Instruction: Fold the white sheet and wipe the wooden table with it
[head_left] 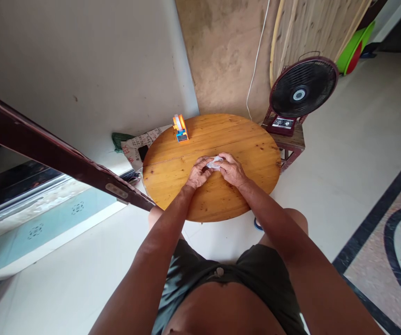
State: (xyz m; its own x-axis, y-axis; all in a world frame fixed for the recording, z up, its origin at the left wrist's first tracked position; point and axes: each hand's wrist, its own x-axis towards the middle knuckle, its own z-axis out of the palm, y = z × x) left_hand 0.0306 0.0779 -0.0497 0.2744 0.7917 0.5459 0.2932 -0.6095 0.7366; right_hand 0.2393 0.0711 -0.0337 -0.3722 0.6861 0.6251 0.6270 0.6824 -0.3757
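Over the middle of a round wooden table (214,204), both my hands meet around a small whitish, translucent item (215,162) that looks like crumpled plastic. My left hand (199,173) has its fingers curled on the item's left side. On the other side, the fingers and thumb of my right hand (233,170) close on its right edge. Fingers cover parts of the item. Near the table's back left edge stands an orange and blue tape dispenser (181,129), apart from both hands.
A black fan (304,88) stands on a small wooden stand (291,139) right of the table. Printed cardboard (135,148) with a dark phone-like item lies behind the table's left side. A dark red frame (64,151) crosses the left.
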